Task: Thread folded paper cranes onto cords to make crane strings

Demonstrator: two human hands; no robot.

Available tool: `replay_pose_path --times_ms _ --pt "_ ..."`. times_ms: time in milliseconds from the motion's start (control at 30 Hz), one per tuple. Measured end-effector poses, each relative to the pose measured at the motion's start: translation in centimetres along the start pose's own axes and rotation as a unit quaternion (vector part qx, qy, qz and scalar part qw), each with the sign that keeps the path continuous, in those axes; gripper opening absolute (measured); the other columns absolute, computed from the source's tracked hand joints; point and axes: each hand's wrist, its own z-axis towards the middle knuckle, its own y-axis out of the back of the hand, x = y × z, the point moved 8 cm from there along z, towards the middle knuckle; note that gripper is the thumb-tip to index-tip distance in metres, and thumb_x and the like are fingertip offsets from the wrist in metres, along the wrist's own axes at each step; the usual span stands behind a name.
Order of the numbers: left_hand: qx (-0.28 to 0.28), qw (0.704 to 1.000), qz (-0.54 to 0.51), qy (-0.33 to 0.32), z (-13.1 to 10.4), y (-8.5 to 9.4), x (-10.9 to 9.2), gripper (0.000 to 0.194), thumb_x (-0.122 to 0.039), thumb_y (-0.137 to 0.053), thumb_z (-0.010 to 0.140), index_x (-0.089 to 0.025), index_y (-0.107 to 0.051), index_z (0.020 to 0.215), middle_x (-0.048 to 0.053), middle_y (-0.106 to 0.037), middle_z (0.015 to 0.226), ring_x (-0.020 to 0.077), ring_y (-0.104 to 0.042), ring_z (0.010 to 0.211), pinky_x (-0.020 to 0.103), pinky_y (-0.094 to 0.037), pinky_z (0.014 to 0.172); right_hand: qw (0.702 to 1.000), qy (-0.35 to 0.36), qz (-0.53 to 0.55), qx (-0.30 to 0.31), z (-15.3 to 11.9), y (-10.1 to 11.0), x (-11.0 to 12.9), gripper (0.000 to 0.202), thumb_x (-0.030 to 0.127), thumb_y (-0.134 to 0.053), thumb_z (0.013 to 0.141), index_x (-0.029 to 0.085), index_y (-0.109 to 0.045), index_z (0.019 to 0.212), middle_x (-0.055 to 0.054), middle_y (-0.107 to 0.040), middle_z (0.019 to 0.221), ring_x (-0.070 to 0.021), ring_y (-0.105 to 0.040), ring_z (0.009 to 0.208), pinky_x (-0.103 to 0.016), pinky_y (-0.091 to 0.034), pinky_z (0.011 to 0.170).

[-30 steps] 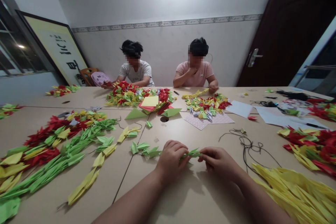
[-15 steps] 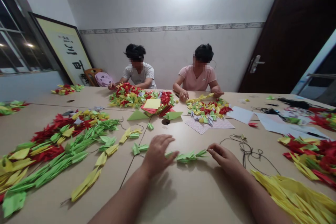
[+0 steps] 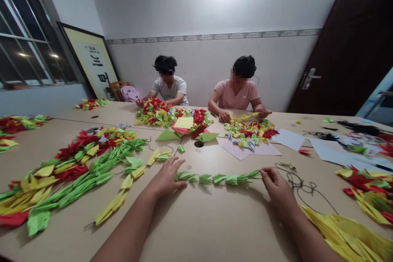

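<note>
A strand of green folded paper pieces [image 3: 219,179] stretches between my hands, strung in a row just over the table. My right hand [image 3: 276,184] pinches its right end between thumb and fingertips. At the other end is my left hand [image 3: 167,178], fingers and thumb spread apart around the last green piece. Whether the palm touches that piece is hidden. Left of this hand lies a strand of yellow folded pieces [image 3: 112,208] on a dark cord. Beyond the right hand, loose black cord [image 3: 310,188] is coiled on the table.
Bundles of green paper pieces [image 3: 89,176] and red ones [image 3: 78,145] lie at left. Yellow pieces [image 3: 346,233] are heaped at lower right. Two people sit opposite, behind mixed paper piles [image 3: 158,114]. White sheets [image 3: 288,138] and a table hole [image 3: 199,144] are farther back.
My left hand has moved left along the green strand, whose pieces are now spread out in a longer row. The right hand still pinches its end. The view has shifted slightly.
</note>
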Motion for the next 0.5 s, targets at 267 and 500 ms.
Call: replay_pose_path --times_ms 267,500 --pt "-0.012 0.997 -0.074 -0.01 0.7 0.7 1.2 0.04 -0.022 -0.053 0.073 -0.019 -0.052 0.112 0.004 -0.061 0.095 0.0167 -0.057 0.081 0.027 -0.045 0.074 0.999 -0.021 0.013 -0.029 0.4 0.7 -1.0 0.036 0.052 -0.043 0.071 0.017 -0.051 0.078 0.003 -0.045 0.05 -0.0123 -0.041 0.046 -0.024 -0.032 0.045" --pt "-0.039 0.998 -0.036 -0.045 0.9 1.2 0.6 0.031 -0.018 -0.05 0.074 -0.018 -0.057 0.104 0.006 -0.061 0.102 0.0187 -0.054 0.095 0.031 -0.041 0.086 0.999 -0.016 0.016 -0.046 0.6 1.0 -1.5 0.037 0.053 -0.045 0.071 0.017 -0.052 0.079 0.002 -0.047 0.05 -0.013 -0.043 0.045 -0.024 -0.033 0.045"
